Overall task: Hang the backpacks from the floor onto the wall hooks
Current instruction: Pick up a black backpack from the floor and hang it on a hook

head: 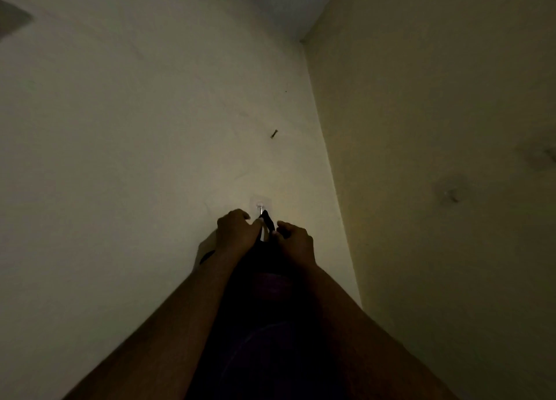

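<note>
A dark backpack [267,315] with a purple patch hangs against the cream wall between my forearms. Its black top loop [268,220] reaches up to a clear adhesive wall hook [260,205]; the loop's tip lies at the hook's metal prong. My left hand [236,229] pinches the loop from the left, just below the hook. My right hand [293,238] grips the loop's other side, fingers curled. The room is dim, so the bag's lower part is hard to make out.
A dark nail or screw [274,134] sticks out of the wall above and right of the hook. The wall corner [331,174] runs down on the right. A black strap [207,256] dangles left of my left wrist.
</note>
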{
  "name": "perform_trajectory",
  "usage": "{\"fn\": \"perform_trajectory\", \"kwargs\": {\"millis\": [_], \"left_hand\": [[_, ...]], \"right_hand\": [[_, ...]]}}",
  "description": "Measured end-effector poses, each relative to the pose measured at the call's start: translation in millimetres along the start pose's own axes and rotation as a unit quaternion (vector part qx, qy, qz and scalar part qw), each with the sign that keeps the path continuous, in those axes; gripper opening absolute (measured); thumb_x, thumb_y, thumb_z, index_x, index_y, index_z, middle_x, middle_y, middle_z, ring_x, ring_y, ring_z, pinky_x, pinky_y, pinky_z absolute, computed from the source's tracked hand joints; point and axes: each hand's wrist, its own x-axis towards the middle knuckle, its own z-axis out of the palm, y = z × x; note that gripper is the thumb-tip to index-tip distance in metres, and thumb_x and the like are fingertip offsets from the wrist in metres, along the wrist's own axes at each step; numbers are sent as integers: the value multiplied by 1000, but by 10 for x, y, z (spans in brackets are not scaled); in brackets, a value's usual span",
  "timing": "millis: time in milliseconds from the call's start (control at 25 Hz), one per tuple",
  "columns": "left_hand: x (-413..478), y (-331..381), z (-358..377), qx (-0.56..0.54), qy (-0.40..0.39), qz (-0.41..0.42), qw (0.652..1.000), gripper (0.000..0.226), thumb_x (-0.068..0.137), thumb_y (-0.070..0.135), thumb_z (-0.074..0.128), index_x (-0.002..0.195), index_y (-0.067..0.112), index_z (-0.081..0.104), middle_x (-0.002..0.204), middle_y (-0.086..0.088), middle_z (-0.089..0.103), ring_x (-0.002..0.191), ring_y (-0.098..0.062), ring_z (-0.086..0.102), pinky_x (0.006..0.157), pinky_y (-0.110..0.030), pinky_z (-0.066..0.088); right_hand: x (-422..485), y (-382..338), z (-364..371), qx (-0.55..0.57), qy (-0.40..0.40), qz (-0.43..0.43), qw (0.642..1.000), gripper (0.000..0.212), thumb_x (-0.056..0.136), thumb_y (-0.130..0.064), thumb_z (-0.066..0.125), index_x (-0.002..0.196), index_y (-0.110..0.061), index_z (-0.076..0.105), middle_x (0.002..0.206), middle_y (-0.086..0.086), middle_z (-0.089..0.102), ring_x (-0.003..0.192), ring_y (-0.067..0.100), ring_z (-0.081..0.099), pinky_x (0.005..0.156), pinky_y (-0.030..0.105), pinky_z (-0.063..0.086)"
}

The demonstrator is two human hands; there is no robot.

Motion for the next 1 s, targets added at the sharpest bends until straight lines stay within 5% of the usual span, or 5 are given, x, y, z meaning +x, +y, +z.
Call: {"fn": "perform_trajectory", "kwargs": {"millis": [200,280,520,680,1000], "left_hand": [[-707,257,-405,-83,-39,-35,995,19,90,26,52,77,15,63,75,-2,61,90,-25,58,72,-27,43],[-1107,330,-599,-171,-39,-81,981,20,91,28,50,72,22,54,68,7,50,86,-21,55,79,-30,46],[-2341,406,-1036,-324,-114,-188,920,38,93,40,45,123,20,55,109,2,58,107,-21,54,90,-30,42],[-3101,394,-1328,-343,-177,-263,884,48,94,42,40,137,20,44,138,-4,48,125,-27,48,108,-41,37],[-5133,569,-2281,-360,-302,-376,799,60,93,53,31,145,22,31,153,-2,33,139,-23,32,111,-40,26]], "right_hand": [[-702,-202,-365,55,23,63,996,36,96,-22,42,125,-9,59,133,11,59,124,26,52,98,26,39],[-1102,-273,-516,116,31,115,986,37,96,-26,42,122,-9,61,127,14,62,116,28,56,92,29,43],[-2262,-478,-980,200,-2,231,952,28,96,-35,43,84,-16,60,78,3,57,78,18,55,70,29,42],[-3099,-612,-1266,207,-38,298,931,42,92,-49,42,115,-19,61,109,3,62,102,19,58,92,35,45],[-5385,-1336,-1824,157,37,432,887,61,91,-54,42,137,-14,43,141,10,47,129,25,44,101,36,34]]}}
